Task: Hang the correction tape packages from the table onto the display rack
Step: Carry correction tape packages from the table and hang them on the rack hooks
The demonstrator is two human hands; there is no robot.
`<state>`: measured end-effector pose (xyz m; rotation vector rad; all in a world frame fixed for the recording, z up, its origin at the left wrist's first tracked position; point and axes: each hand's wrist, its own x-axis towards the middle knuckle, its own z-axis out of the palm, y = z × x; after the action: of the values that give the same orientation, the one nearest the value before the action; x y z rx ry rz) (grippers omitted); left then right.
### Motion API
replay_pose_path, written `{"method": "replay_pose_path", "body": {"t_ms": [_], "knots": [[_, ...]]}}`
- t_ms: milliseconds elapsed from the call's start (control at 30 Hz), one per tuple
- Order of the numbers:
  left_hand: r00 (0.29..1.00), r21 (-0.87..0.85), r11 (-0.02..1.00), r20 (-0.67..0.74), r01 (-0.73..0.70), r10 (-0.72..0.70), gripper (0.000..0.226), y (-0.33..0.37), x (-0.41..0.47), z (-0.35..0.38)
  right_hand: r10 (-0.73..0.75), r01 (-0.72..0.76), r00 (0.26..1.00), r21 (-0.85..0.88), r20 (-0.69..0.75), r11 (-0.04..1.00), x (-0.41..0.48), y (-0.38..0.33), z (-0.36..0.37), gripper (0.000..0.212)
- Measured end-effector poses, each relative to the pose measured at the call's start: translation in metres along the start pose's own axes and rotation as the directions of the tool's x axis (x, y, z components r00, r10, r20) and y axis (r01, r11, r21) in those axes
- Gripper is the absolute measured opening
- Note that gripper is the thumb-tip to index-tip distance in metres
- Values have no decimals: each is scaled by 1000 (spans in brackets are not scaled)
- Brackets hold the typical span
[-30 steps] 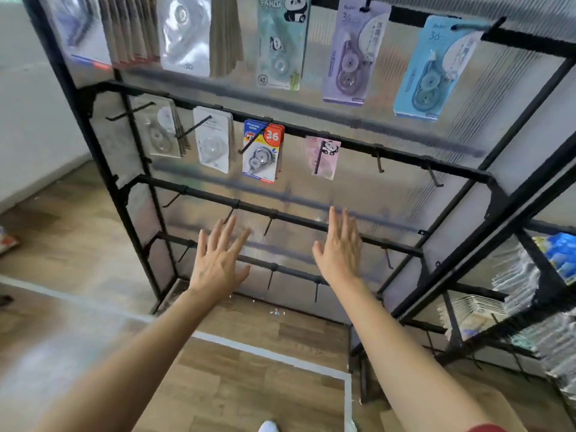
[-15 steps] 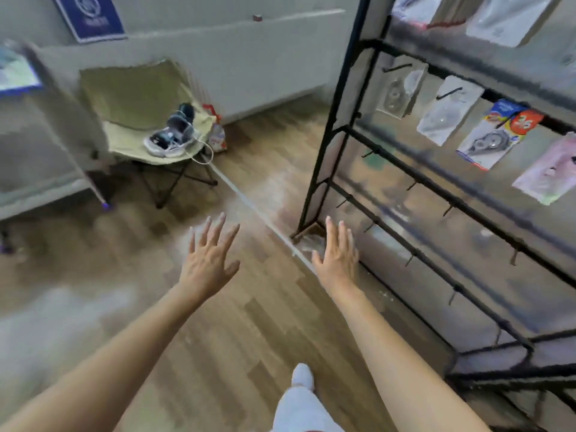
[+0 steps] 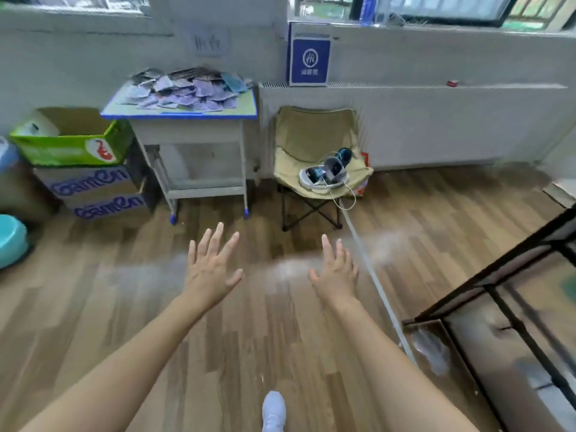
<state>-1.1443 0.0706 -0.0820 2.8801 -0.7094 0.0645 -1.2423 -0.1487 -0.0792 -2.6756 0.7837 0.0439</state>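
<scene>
Head view: left hand (image 3: 210, 272), right hand (image 3: 336, 274) spread; cardboard boxes (image 3: 93, 190) bear blurred lettering.

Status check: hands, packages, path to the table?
Left hand and right hand open, empty. Packages piled on table ahead. Nothing between; folding chair beside table.

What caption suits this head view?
Open left hand and right hand stretched toward correction tape packages piled on the table.
</scene>
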Motion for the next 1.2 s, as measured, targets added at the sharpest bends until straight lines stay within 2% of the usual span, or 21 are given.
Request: {"method": "replay_pose_path", "body": {"t_ms": [200,400,533,700,867,1200], "knots": [[988,-38,991,-81,126,-129,75,-56,93,-18,-137,137,991,-37,12,990,111,-85,-12,73],[972,-57,973,-65,222,-226,75,-120,166,-10,-229,232,972,-50,52,971,198,-162,4,72],[972,-46,973,-66,224,-227,75,-164,245,-10,-242,243,970,-60,31,968,271,-213,15,73],[970,-104,978,-145,183,-196,77,-237,354,-32,-205,203,978,-65,-37,977,372,-294,21,72],[974,-98,978,-118,182,-193,77,-304,446,-48,-203,201,979,-55,-30,978,449,-371,30,72],[976,-65,977,-73,202,-207,76,-403,612,-36,-230,228,973,-57,-26,972,620,-476,55,73]]}}
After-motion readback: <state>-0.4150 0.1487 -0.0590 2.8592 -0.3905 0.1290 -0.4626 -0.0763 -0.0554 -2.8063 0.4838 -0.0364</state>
